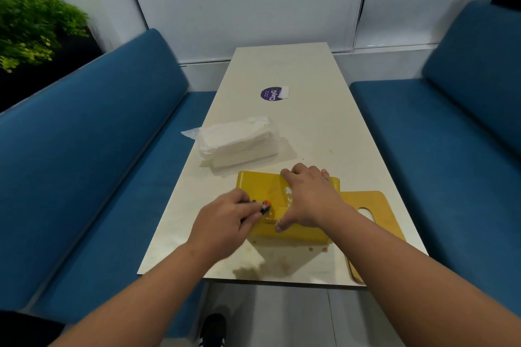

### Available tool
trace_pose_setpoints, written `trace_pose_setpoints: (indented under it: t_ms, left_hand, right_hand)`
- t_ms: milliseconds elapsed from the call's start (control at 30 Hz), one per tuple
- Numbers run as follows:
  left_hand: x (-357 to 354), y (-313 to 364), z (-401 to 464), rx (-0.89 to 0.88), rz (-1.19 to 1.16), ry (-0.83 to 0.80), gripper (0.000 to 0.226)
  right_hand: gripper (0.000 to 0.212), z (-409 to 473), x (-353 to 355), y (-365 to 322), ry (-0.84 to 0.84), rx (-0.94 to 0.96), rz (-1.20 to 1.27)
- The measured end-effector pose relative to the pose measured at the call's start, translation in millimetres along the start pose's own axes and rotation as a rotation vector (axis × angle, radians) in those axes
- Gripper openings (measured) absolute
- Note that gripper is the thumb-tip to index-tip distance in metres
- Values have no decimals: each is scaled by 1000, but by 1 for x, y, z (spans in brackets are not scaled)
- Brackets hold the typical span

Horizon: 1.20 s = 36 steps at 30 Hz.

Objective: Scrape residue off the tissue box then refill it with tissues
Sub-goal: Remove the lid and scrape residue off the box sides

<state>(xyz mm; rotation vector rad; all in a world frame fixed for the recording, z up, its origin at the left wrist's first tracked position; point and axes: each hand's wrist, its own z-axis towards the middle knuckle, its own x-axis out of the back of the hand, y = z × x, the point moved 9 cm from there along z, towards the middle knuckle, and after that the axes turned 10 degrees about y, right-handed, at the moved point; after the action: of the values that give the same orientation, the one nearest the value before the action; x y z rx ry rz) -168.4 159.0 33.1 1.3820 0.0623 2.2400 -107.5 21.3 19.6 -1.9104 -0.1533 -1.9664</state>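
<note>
A yellow tissue box (259, 187) lies on the white table (310, 127) near its front edge. My right hand (308, 197) rests flat on top of the box, pressing it down. White residue (288, 191) shows on the box top beside that hand. My left hand (228, 220) grips a small scraper (265, 205) with an orange and blue tip, which touches the box top. A yellow lid (372, 205) with an oval slot lies flat to the right of the box, partly under my right forearm. A plastic-wrapped pack of white tissues (236, 141) lies behind the box.
A round purple sticker (270, 93) with a white card (283, 92) beside it sits farther back on the table. Blue padded benches (98, 149) flank the table on both sides. Green plants (31, 25) stand at the far left. Brown stains (317, 249) mark the table by the box.
</note>
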Motion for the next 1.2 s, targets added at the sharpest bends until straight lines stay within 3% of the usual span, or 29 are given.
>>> trace_pose_setpoints:
  t_ms: [100,267,467,800,1200]
  left_hand:
    - [2,0,-5,-98,29,-15,27]
    - [0,-34,49,190,122,-15,29]
    - [-12,-35,57,239,170,-40,30]
    - [-16,-33,60,209,207,-91,32]
    - [-16,0,28,159,133,-83,29]
  right_hand:
    - [119,0,0,-1,-1,5,-11]
    - [121,-1,1,-2,-5,9,-17]
    - [122,-1,3,-2,-8,66,-9]
    - [122,-6,9,20,-157,32,-50]
    - [120,-16,12,24,-78,61,-44]
